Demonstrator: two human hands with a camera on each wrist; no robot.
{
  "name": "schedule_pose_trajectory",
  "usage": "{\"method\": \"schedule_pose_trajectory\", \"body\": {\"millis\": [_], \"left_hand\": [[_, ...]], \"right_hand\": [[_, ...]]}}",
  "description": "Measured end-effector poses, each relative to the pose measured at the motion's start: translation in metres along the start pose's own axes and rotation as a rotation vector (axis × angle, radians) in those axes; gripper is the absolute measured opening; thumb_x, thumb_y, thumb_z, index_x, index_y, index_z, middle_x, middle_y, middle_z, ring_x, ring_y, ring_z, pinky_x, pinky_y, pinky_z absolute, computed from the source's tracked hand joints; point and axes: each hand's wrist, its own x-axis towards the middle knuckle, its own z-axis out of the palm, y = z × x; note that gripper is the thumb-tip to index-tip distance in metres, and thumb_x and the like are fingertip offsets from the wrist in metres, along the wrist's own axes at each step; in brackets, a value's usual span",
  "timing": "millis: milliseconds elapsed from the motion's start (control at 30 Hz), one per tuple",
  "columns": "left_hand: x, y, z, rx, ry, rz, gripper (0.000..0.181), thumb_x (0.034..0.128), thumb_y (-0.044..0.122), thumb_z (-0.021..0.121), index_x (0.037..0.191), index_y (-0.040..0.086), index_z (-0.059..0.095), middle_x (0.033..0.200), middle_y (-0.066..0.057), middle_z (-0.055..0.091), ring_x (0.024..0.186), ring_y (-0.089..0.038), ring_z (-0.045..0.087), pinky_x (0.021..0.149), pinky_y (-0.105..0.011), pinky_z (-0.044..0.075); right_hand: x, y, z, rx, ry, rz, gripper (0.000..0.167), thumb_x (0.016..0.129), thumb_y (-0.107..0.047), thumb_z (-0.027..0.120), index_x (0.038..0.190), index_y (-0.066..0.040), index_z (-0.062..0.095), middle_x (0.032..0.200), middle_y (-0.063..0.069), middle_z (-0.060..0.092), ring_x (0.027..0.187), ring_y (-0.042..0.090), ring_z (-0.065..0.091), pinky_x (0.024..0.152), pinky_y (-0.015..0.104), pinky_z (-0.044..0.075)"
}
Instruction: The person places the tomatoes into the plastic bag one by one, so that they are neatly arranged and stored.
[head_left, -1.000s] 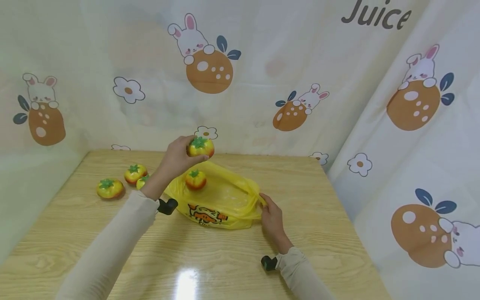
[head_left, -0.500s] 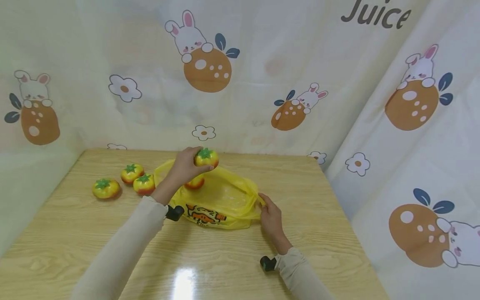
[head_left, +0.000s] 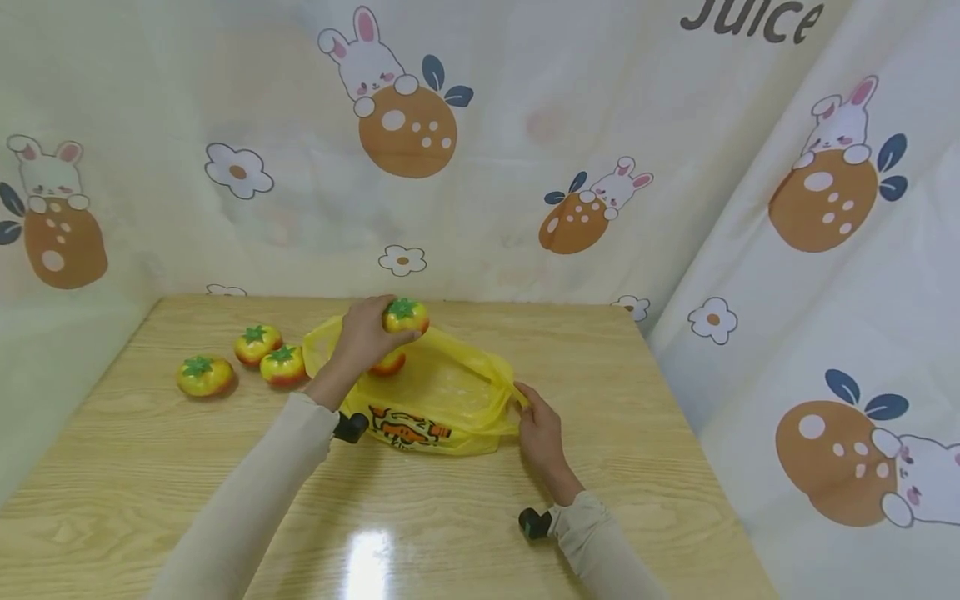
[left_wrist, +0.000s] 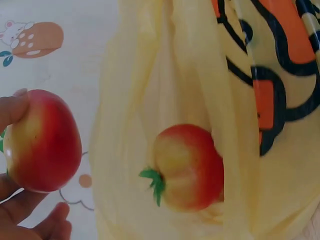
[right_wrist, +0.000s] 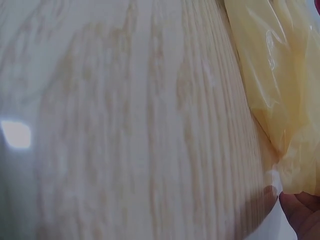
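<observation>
My left hand (head_left: 366, 335) holds a yellow-and-red toy tomato (head_left: 407, 317) with a green leafy top, above the open mouth of a yellow plastic bag (head_left: 450, 387). In the left wrist view, fingers curve round that tomato (left_wrist: 47, 142). Another toy tomato (head_left: 389, 363) lies inside the bag, partly hidden by the left hand in the head view; its green stem top (left_wrist: 156, 182) shows plainly in the left wrist view. With thumb and fingers my right hand (head_left: 542, 433) pinches the bag's right end.
Left of the bag, three more toy tomatoes (head_left: 258, 345) lie on the wooden table (head_left: 450, 517). Behind the table hangs a pale curtain (head_left: 495, 125) printed with rabbits and fruit. An orange-and-black print (head_left: 408, 427) marks the bag's front.
My left hand has come down closer to the bag with the tomato, and shifted slightly right. The right hand keeps its hold on the bag. The head view has shifted slightly.
</observation>
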Motion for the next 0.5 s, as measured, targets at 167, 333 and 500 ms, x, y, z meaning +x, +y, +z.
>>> {"method": "schedule_pose_trajectory", "body": {"millis": [167,333,500], "left_hand": [[0.002,0.004,0.01,-0.009,-0.014,0.02,0.066,0.0861,0.033,0.076,0.135,-0.003,0.051,0.132,-0.024,0.057,0.122,-0.042,0.051,0.104,-0.054,0.041],[0.003,0.006,0.021,0.001,-0.024,0.015,0.066,0.0855,0.033,0.077,0.137,-0.001,0.052,0.134,-0.022,0.057,0.121,-0.042,0.048,0.104,-0.055,0.036],[0.006,0.003,0.033,0.03,-0.042,0.005,0.069,0.0854,0.035,0.076,0.138,-0.001,0.051,0.136,-0.021,0.056,0.121,-0.041,0.045,0.105,-0.055,0.03]], "right_hand": [[-0.002,0.001,-0.003,0.005,0.013,-0.012,0.042,0.094,0.008,0.044,0.133,-0.001,0.059,0.132,0.019,0.061,0.118,0.032,0.058,0.103,0.052,0.044],[-0.003,0.004,-0.005,-0.007,0.021,-0.028,0.042,0.094,0.009,0.044,0.132,-0.001,0.059,0.132,0.021,0.061,0.124,0.036,0.055,0.103,0.053,0.044],[-0.003,0.005,-0.006,-0.009,0.014,-0.019,0.043,0.094,0.01,0.044,0.133,-0.002,0.059,0.132,0.02,0.061,0.122,0.035,0.057,0.103,0.052,0.045]]}}
